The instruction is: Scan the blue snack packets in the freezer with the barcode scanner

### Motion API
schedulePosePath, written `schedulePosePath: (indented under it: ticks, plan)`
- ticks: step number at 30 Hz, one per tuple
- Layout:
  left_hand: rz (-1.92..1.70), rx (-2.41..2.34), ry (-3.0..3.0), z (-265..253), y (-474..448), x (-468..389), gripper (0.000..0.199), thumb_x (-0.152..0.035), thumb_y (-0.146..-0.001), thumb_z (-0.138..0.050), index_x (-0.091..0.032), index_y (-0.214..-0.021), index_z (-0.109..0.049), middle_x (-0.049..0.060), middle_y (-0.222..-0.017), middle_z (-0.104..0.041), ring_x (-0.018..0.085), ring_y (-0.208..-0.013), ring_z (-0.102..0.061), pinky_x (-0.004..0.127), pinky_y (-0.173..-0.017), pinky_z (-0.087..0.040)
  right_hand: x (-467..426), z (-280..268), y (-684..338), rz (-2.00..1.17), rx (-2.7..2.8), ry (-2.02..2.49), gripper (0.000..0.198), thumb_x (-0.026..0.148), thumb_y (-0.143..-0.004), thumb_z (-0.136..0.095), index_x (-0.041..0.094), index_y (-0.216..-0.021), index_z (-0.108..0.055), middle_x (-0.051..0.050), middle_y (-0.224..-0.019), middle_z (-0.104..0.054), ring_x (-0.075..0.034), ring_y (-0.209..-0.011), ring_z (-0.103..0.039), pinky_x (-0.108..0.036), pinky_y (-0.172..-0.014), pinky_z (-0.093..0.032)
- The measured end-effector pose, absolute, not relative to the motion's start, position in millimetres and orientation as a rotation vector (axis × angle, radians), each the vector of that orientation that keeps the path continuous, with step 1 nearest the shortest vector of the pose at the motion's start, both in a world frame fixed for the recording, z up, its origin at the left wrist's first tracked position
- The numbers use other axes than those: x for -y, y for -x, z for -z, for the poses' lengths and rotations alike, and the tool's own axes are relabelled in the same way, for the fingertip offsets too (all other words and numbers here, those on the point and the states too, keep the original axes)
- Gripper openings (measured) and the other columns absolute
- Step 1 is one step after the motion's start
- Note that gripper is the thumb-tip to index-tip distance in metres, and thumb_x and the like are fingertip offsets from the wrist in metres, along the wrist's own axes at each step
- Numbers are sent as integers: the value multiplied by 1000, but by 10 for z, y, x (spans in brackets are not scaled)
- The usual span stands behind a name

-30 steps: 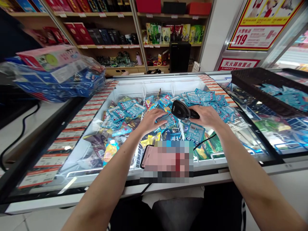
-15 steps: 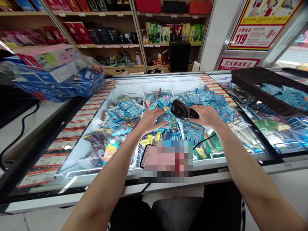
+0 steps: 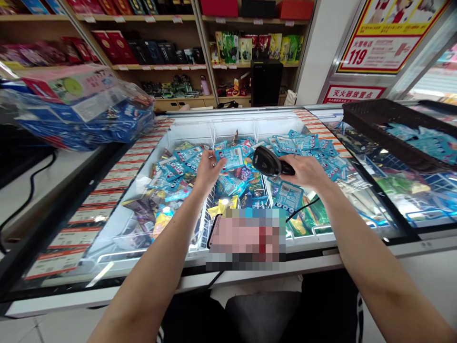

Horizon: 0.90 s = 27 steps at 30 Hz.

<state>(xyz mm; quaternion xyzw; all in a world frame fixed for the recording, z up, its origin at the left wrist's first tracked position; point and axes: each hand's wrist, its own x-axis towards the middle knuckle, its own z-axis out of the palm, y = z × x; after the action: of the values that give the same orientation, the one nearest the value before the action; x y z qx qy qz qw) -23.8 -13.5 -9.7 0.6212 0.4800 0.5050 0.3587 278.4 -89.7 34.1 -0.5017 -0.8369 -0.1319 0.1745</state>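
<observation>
A light-blue packet [image 3: 232,158] is pinched at its left end by my left hand [image 3: 208,170], its pale printed side turned up. My right hand [image 3: 306,170] is wrapped round the handle of a black barcode scanner [image 3: 266,162], whose head points left at the packet. Both hands are over a glass-topped freezer [image 3: 185,125]. Around them are many similar blue packets [image 3: 324,164], and another blue packet [image 3: 288,195] lies just below my right hand. Yellow wrappers [image 3: 223,206] lie below the held packet.
A phone [image 3: 213,232], partly blurred out, rests at the freezer's front edge beside the scanner's cable [image 3: 303,208]. Plastic-wrapped boxes [image 3: 89,107] sit at the left. On the right stands a dark brown basket [image 3: 378,138] with blue packets. Stocked shelves [image 3: 160,66] line the back.
My left hand has closed on a blue packet and lifted it, shifting slightly left from where its fingers lay spread over the pile. The scanner in my right hand has barely moved.
</observation>
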Motion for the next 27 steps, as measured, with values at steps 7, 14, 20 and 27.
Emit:
schedulePosePath:
  ticks: [7, 14, 20, 27]
  plan:
    - [-1267, -1082, -1573, 75, 178, 191, 39, -31, -72, -63, -24, -107, -47, 0, -88, -61, 13, -71, -59, 32, -59, -56, 906, -356, -2767, 364, 2386, 1391, 39, 42, -81, -54, 20, -113, -56, -5, -93, -69, -20, -78, -63, -27, -61, -39]
    - [-1336, -1226, -1685, 131, 183, 175, 25, -34, -76, -58, -22, -97, -51, -2, -77, -58, 11, -63, -55, 27, -59, -52, 918, -345, -2732, 381, 2392, 1338, 39, 42, -81, -55, 20, -113, -56, -5, -94, -69, -21, -79, -63, -27, -60, -39]
    - [-1311, -1416, -1911, 97, 195, 193, 29, -36, -77, -56, -21, -101, -52, 0, -81, -61, 13, -74, -57, 28, -71, -47, 919, -348, -2709, 360, 2437, 1329, 39, 42, -82, -53, 19, -114, -56, -7, -94, -69, -21, -77, -63, -28, -60, -38]
    - [-1227, -1494, -1990, 83, 206, 195, 27, -39, -77, -56, -20, -96, -53, 0, -78, -61, 14, -70, -56, 29, -67, -45, 925, -348, -2695, 328, 2443, 1351, 39, 42, -83, -52, 20, -115, -56, -6, -94, -69, -21, -78, -62, -29, -62, -40]
